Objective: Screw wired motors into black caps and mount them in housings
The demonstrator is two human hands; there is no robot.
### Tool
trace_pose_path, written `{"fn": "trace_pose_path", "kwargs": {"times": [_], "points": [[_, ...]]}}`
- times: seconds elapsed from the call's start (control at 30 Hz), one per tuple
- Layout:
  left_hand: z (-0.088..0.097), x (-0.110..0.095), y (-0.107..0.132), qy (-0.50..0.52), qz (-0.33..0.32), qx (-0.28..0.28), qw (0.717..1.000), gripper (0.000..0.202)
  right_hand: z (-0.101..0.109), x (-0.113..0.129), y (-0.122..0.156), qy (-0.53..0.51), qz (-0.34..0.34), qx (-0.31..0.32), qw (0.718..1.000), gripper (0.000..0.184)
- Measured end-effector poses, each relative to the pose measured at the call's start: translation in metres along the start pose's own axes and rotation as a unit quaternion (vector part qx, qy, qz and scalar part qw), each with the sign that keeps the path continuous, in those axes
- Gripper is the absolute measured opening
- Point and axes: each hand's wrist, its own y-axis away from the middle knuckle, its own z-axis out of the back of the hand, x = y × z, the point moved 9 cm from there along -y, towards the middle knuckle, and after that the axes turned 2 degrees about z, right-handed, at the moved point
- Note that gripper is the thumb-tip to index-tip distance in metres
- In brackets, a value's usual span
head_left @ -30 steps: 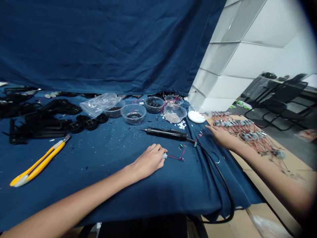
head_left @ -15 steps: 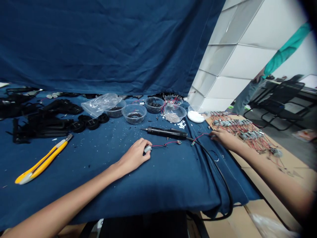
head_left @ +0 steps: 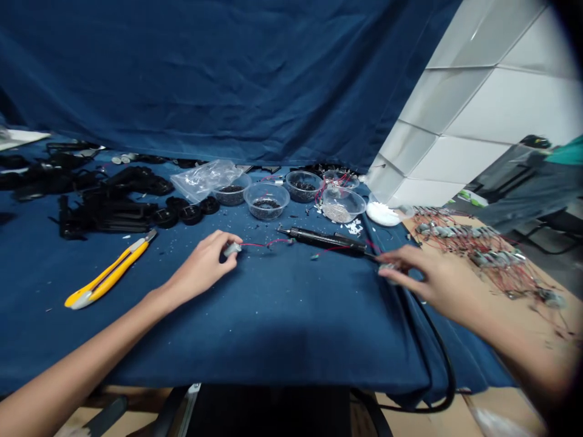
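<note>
My left hand [head_left: 203, 266] rests on the blue cloth [head_left: 255, 315] and pinches a small grey motor [head_left: 232, 248] whose thin red wires [head_left: 266, 244] trail to the right. My right hand [head_left: 426, 276] hovers over the cloth's right part, blurred, fingers curled around another small grey motor [head_left: 387, 267] with red wires running back toward the black soldering iron [head_left: 325, 238]. The iron lies between the two hands, its black cable [head_left: 439, 358] looping off the table's front edge.
Several clear plastic bowls [head_left: 266, 200] of small parts stand behind the iron, with a white dish [head_left: 382, 213]. A yellow utility knife [head_left: 112, 270] lies at the left, black plastic parts [head_left: 109, 203] beyond it. Many wired motors [head_left: 483, 252] cover the cardboard at the right.
My left hand has drawn its motor leftward across the cloth. My right hand has come back from the pile of motors toward the cloth with a motor. The view has swung left.
</note>
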Motion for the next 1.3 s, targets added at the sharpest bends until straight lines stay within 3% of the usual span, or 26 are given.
{"fn": "trace_pose_path", "kwargs": {"times": [0.1, 0.17, 0.27, 0.33, 0.4, 0.47, 0.57, 0.67, 0.8, 1.0, 1.3], "points": [[-0.001, 0.028, 0.012, -0.076, 0.019, 0.022, 0.997, 0.031, -0.059, 0.004, 0.000, -0.030, 0.018, 0.116, 0.993, 0.036], [0.000, 0.031, 0.017, -0.107, 0.025, 0.022, 0.994, 0.035, -0.074, 0.011, -0.004, -0.005, 0.027, 0.131, 0.991, 0.047], [0.007, -0.002, 0.010, -0.107, -0.005, -0.020, 0.994, 0.036, -0.051, 0.042, -0.031, 0.031, 0.044, 0.019, 0.998, 0.067], [0.004, -0.038, -0.002, -0.097, -0.049, -0.033, 0.993, 0.029, -0.039, 0.076, -0.055, 0.012, 0.080, -0.038, 0.996, 0.057], [-0.010, -0.069, -0.016, -0.099, -0.086, -0.022, 0.991, 0.026, -0.044, 0.107, -0.081, -0.003, 0.117, -0.051, 0.992, 0.035], [-0.022, -0.085, -0.027, -0.114, -0.096, -0.036, 0.988, 0.026, -0.069, 0.124, -0.103, 0.018, 0.135, -0.014, 0.991, 0.027], [-0.034, -0.084, -0.031, -0.138, -0.074, -0.071, 0.985, 0.025, -0.108, 0.120, -0.120, 0.042, 0.112, 0.029, 0.992, 0.025], [-0.038, -0.073, -0.024, -0.173, -0.054, -0.084, 0.980, 0.021, -0.126, 0.109, -0.119, 0.017, 0.098, 0.027, 0.995, 0.021], [-0.039, -0.065, -0.020, -0.206, -0.061, -0.069, 0.974, 0.019, -0.122, 0.102, -0.113, -0.057, 0.098, -0.010, 0.994, 0.024], [-0.044, -0.061, -0.025, -0.168, -0.094, -0.049, 0.980, 0.018, -0.108, 0.102, -0.112, -0.156, 0.102, -0.061, 0.981, 0.021], [-0.044, -0.069, -0.023, -0.124, -0.143, -0.045, 0.981, 0.025, -0.113, 0.106, -0.109, -0.172, 0.119, -0.054, 0.976, 0.021]]}}
